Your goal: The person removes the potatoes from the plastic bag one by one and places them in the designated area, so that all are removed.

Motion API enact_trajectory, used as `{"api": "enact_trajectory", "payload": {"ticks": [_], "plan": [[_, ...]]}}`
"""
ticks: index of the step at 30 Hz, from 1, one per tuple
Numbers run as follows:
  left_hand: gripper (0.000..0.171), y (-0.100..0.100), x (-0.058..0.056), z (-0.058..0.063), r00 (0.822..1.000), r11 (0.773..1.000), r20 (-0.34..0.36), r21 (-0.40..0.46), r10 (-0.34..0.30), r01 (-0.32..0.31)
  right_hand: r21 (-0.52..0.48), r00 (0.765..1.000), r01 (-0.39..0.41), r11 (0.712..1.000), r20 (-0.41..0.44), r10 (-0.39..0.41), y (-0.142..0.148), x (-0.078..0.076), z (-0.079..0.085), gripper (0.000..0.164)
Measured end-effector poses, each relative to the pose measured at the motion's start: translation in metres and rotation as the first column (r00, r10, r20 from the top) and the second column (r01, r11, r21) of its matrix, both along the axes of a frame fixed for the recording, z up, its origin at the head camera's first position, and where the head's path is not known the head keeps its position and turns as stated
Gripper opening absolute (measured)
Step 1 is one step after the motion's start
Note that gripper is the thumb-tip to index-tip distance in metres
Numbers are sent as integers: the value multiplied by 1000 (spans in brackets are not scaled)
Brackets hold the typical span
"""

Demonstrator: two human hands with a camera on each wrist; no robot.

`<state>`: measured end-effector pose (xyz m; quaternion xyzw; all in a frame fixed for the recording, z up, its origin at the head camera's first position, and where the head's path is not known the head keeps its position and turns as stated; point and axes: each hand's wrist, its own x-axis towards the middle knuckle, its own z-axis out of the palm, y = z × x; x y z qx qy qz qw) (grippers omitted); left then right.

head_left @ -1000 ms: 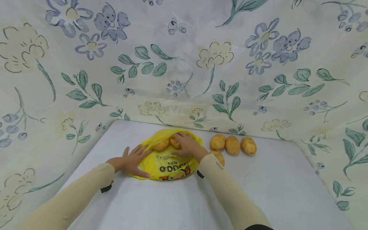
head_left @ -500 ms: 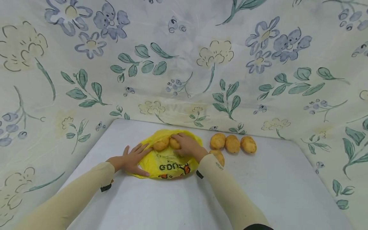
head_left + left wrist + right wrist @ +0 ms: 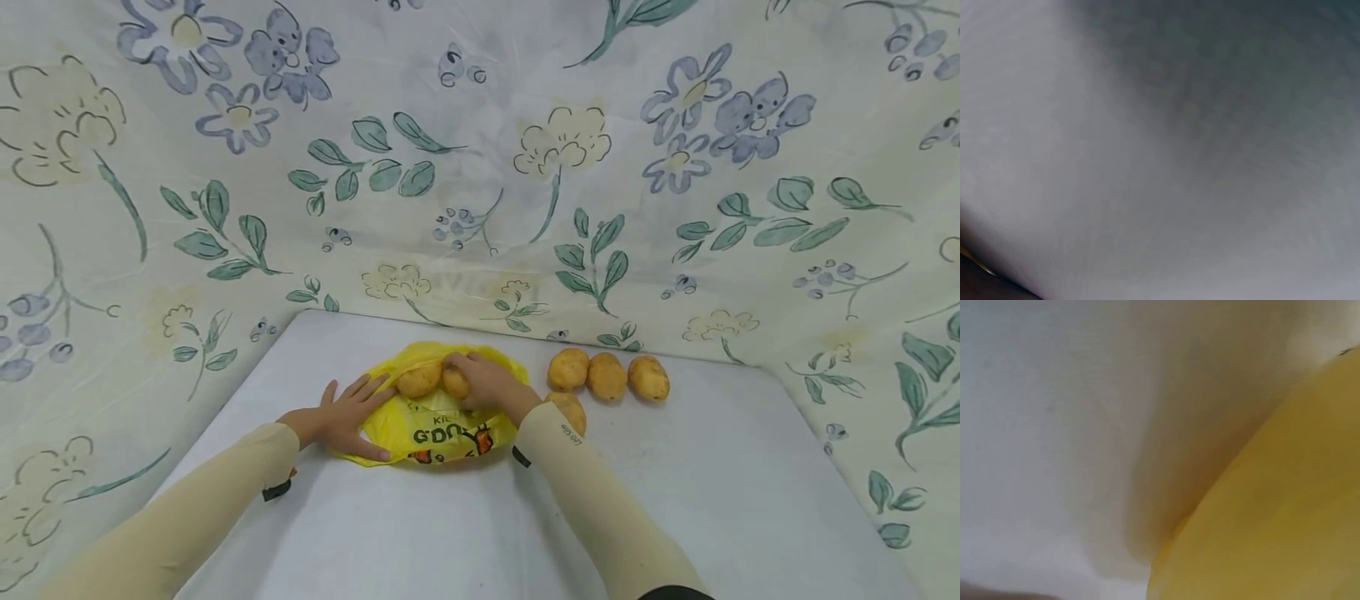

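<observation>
A yellow plastic bag (image 3: 393, 425) with dark lettering lies on the white table, its mouth spread open. My left hand (image 3: 347, 423) rests at the bag's left side with fingers spread. At the opening sits one potato (image 3: 419, 381), just past the left fingertips. Beside it, my right hand (image 3: 489, 385) grips another potato (image 3: 454, 383), mostly covered by the fingers. In the right wrist view the yellow bag (image 3: 1272, 512) fills the lower right. Blurred pale and dark areas take up the left wrist view.
Right of the bag, three potatoes (image 3: 607, 377) stand in a row near the table's back edge. One more potato (image 3: 568, 410) lies in front of them, partly behind the right sleeve (image 3: 592, 475). A floral cloth (image 3: 480, 192) hangs behind the table (image 3: 720, 475).
The right hand has shifted slightly toward me with its potato, close beside the other one. The bag's front has crumpled, hiding part of its lettering. The left hand has stayed still.
</observation>
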<state>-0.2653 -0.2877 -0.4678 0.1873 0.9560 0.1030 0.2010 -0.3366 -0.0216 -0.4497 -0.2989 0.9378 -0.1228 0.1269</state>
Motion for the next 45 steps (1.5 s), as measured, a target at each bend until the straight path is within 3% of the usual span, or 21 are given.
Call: {"api": "enact_trajectory", "payload": {"ticks": [5, 11, 26, 36, 40, 45], "plan": [[117, -2, -2, -1, 1000, 1000, -2, -11, 0, 0, 27, 1000, -25, 999, -11, 26, 1, -1, 0, 77], [117, -4, -4, 1, 1000, 1000, -4, -14, 8, -8, -7, 999, -23, 1000, 28, 23, 2, -2, 1, 84], [119, -6, -11, -2, 1000, 1000, 0, -23, 17, -17, -58, 995, -31, 998, 97, 37, 7, 5, 5, 85], [118, -3, -13, -1, 1000, 1000, 15, -27, 16, -16, -32, 993, -106, 994, 54, 107, 9, 16, 10, 66], [118, -1, -12, 1, 1000, 999, 19, -31, 19, -18, -32, 989, -95, 995, 113, 98, 11, 19, 13, 67], [119, -1, -11, 1, 999, 1000, 24, -10, 24, -24, -71, 965, -102, 992, 237, 116, 15, 21, 18, 74]]}}
